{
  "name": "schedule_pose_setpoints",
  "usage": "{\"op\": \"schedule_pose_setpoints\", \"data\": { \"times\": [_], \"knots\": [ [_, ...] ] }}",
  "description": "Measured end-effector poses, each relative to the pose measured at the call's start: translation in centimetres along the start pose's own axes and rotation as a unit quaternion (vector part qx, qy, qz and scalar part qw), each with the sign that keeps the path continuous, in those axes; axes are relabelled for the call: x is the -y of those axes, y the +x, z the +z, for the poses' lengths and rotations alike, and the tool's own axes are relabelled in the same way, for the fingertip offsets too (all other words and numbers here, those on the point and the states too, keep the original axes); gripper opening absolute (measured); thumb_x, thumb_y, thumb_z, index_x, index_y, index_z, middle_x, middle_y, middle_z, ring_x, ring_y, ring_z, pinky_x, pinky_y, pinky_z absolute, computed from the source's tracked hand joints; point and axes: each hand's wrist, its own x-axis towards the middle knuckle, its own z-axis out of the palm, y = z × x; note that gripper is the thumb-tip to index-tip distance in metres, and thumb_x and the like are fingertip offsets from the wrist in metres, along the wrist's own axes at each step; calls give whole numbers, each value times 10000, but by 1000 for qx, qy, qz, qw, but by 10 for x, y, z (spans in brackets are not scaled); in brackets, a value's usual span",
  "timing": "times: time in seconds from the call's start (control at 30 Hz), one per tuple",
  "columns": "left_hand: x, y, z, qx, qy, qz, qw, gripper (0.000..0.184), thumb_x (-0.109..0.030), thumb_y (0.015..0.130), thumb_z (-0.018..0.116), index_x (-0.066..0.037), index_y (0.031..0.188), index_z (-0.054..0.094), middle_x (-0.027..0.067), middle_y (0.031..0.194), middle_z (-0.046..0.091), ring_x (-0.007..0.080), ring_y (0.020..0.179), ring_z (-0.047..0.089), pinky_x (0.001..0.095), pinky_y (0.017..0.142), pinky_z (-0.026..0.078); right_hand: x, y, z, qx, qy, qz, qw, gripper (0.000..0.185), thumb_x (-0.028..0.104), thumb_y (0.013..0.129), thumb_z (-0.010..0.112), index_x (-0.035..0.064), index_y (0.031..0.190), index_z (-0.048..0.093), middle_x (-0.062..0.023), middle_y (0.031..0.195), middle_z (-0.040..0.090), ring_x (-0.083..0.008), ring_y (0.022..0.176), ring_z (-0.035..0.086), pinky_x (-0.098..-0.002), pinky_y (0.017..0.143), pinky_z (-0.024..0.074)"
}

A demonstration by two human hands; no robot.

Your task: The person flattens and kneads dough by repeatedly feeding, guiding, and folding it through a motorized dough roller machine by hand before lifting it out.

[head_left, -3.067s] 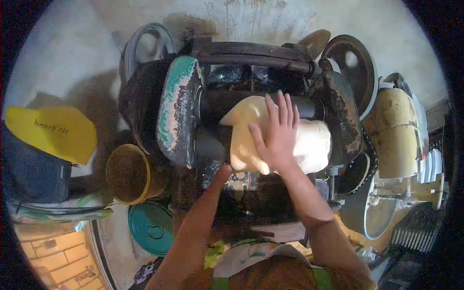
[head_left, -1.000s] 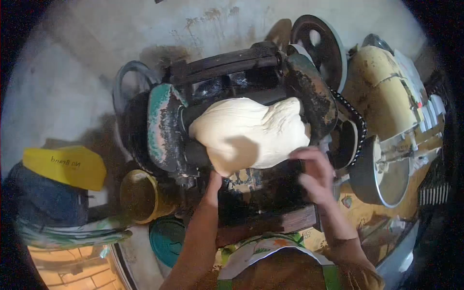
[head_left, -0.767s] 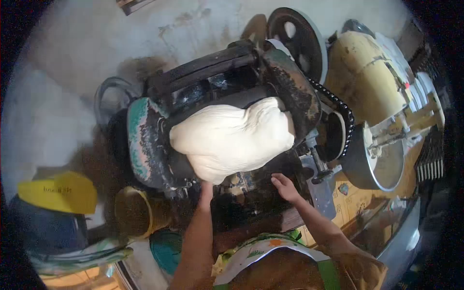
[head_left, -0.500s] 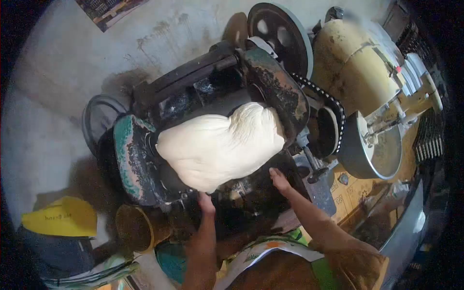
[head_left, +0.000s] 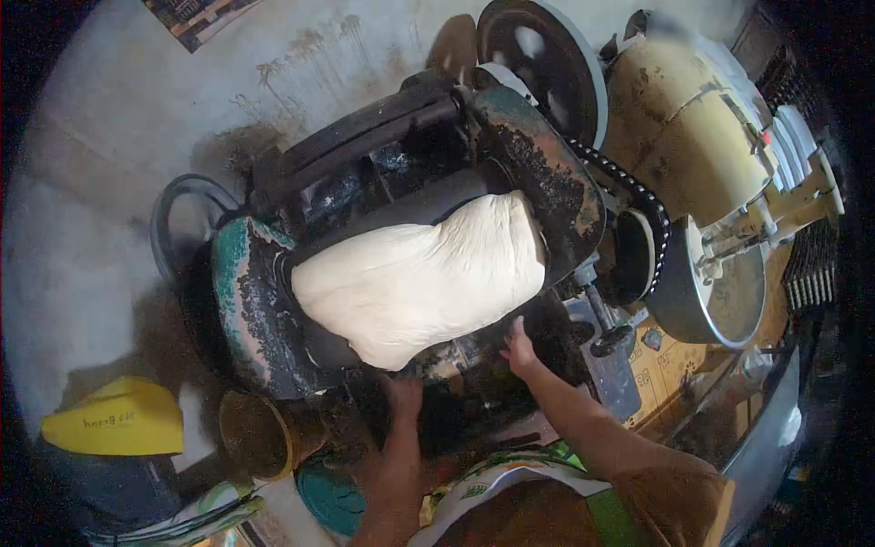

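Dough (head_left: 419, 278), pale, smooth, creased, draped on dark roller (head_left: 396, 214); right fingers (head_left: 519, 328) spread; left fingers (head_left: 397, 385) shadowed, cannot tell state.

With the dough (head_left: 424, 283) as clock centre, lying on the rollers (head_left: 410, 206) of the machine (head_left: 542, 169), the wheel (head_left: 547, 77) stands at one o'clock, the mixer (head_left: 693, 123) at two and its bowl (head_left: 688, 310) at three. The right hand (head_left: 519, 350) is near at four, the left (head_left: 404, 394) at six, perhaps touching the dough; that spot is dim. A bucket (head_left: 290, 433) sits between seven and eight.
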Motion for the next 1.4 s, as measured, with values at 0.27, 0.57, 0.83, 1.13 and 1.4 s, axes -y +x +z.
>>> {"op": "schedule_pose_setpoints", "data": {
  "times": [0.27,0.57,0.83,1.13,1.4],
  "knots": [
    [-125,-19,-7,-66,396,457,794,462,-229,1007,511,-9,1408,443,161,1434,482,304,1302,461,464,1109,365,40,39,31,66,217,-95,969,736,574,990,396,109,1542,250,-75,1569,323,-263,1442,287,-477,1157,248],
    [-80,40,-3,92,-265,222,934,561,-285,1039,436,-60,1521,256,133,1526,369,301,1372,395,450,1124,363,92,31,35,151,101,-172,968,593,413,1014,432,62,1484,343,-81,1484,435,-253,1324,454,-411,1077,391],
    [-45,59,17,219,-170,186,943,614,-425,1034,394,-65,1518,277,141,1528,367,325,1358,401,468,1141,334,83,11,29,316,19,-138,938,584,434,1017,434,84,1481,369,-99,1428,501,-278,1264,513,-442,1076,411],
    [-134,22,60,285,-575,-15,767,683,-536,1020,337,-61,1509,304,151,1527,368,337,1369,381,480,1150,318,95,-27,80,306,283,-57,907,534,223,997,533,43,1464,346,-143,1449,455,-286,1277,500,-442,1025,465],
    [-157,0,27,298,-622,64,721,612,-453,1033,340,-38,1482,342,169,1497,406,357,1355,407,499,1140,326,132,-147,89,185,215,-106,953,531,310,1009,452,77,1477,357,-105,1517,374,-249,1386,368,-434,1145,298]
  ]
}}
